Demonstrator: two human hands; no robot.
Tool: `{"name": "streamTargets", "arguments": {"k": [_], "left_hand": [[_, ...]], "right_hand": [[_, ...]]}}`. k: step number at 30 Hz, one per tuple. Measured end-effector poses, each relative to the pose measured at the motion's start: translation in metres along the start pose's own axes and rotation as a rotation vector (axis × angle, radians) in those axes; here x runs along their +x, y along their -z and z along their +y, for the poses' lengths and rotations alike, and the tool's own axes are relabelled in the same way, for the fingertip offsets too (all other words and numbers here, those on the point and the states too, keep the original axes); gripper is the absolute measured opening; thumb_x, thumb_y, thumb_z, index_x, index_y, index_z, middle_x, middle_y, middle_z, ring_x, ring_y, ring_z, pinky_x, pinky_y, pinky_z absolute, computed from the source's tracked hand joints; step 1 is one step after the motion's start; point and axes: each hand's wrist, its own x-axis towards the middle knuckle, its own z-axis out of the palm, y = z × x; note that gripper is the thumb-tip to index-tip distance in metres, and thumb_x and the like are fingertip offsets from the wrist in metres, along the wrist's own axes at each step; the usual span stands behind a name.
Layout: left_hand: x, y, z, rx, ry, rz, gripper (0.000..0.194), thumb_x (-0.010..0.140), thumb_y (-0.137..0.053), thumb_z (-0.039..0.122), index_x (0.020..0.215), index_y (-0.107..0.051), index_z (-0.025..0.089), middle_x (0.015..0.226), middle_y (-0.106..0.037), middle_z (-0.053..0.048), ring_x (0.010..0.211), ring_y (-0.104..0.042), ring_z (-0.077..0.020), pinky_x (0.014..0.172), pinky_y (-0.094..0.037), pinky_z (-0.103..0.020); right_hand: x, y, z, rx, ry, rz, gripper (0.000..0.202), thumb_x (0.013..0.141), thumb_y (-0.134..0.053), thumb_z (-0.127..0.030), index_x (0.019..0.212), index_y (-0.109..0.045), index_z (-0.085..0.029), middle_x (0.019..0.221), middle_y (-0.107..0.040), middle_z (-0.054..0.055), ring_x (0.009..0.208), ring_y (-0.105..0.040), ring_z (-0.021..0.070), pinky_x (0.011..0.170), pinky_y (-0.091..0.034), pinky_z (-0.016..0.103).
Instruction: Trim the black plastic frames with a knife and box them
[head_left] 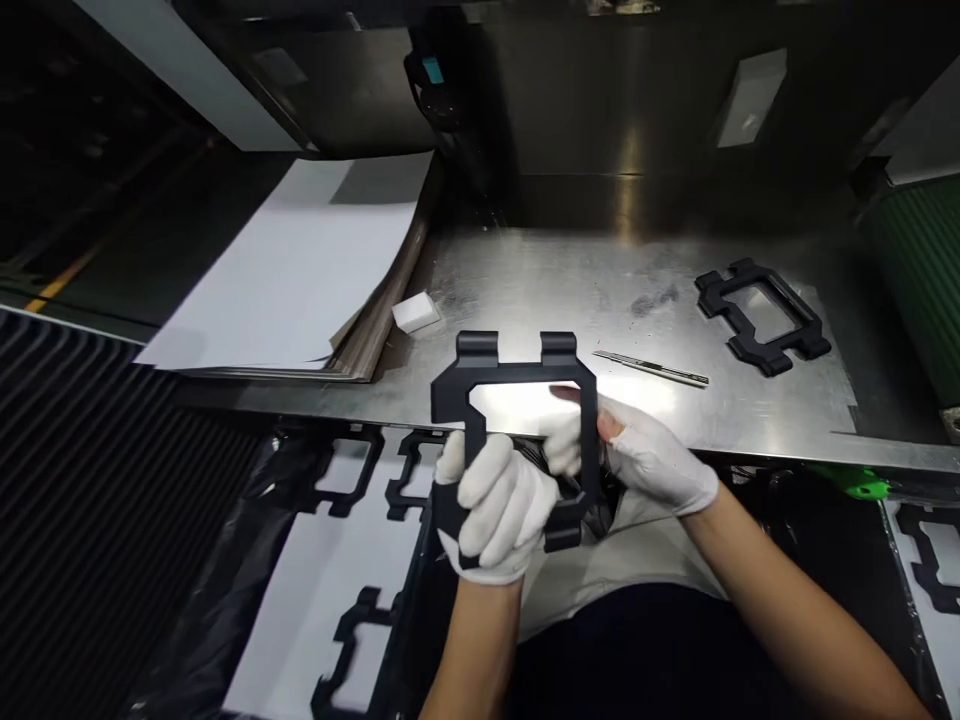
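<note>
A black plastic frame (589, 440) with a large rectangular opening and hooked tabs is held up in front of me, over the bench's front edge. My left hand (501, 505), in a white glove, has its fingers wrapped round the frame's lower left part. On the right bar lies the bare thumb tip of my gloved right hand (652, 458). Its fingers pass behind the bar and show partly through the opening. A slim metal utility knife (651, 369) lies on the bench just beyond my right hand.
A similar black frame (799, 330) rests at the right of the metal bench (540, 270). Left stands a stack of white sheets (300, 260), beside a small white block (415, 313). More frames (349, 630) lie on white sheets below left. A green ribbed surface (919, 270) borders the right.
</note>
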Motion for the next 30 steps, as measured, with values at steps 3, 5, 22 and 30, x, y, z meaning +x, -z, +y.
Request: {"name": "streamTargets", "arguments": {"k": [3, 5, 22, 30], "left_hand": [[-0.014, 0.007, -0.010, 0.032, 0.038, 0.130, 0.075, 0.093, -0.038, 0.098, 0.063, -0.023, 0.031, 0.024, 0.007, 0.016, 0.013, 0.000, -0.0129, 0.024, -0.017, -0.031], [-0.023, 0.002, -0.007, -0.052, 0.002, 0.162, 0.074, 0.098, -0.037, 0.093, 0.062, -0.021, 0.030, 0.023, 0.003, 0.015, 0.013, -0.003, -0.0122, 0.025, -0.017, -0.031], [-0.056, -0.024, 0.034, -0.393, -0.196, -0.086, 0.059, 0.113, -0.047, 0.054, 0.064, -0.036, 0.023, 0.029, -0.024, 0.010, 0.023, -0.023, -0.0094, 0.042, -0.024, -0.026], [-0.074, -0.015, 0.038, -0.414, -0.266, -0.063, 0.056, 0.118, -0.034, 0.047, 0.071, -0.051, 0.022, 0.034, -0.029, 0.009, 0.028, -0.027, -0.0107, 0.046, -0.027, -0.026]], "right_hand": [[0.002, -0.028, 0.017, 0.317, -0.039, -0.073, 0.079, 0.112, -0.030, -0.075, 0.155, -0.059, -0.016, 0.072, -0.062, 0.001, 0.066, -0.065, 0.0220, 0.072, -0.061, 0.039], [0.003, -0.037, 0.024, 0.323, -0.065, -0.083, 0.080, 0.111, -0.031, -0.078, 0.141, -0.070, -0.014, 0.070, -0.064, 0.002, 0.068, -0.067, 0.0225, 0.074, -0.061, 0.038], [0.023, -0.077, 0.039, 0.340, -0.117, -0.008, 0.048, 0.105, -0.056, -0.056, 0.135, -0.065, -0.020, 0.068, -0.046, -0.005, 0.057, -0.042, 0.0168, 0.060, -0.044, 0.032], [0.028, -0.100, 0.040, 0.482, -0.300, -0.027, 0.060, 0.093, -0.080, -0.072, 0.124, -0.074, -0.020, 0.088, -0.063, 0.001, 0.074, -0.057, 0.0143, 0.068, -0.049, 0.026]]}}
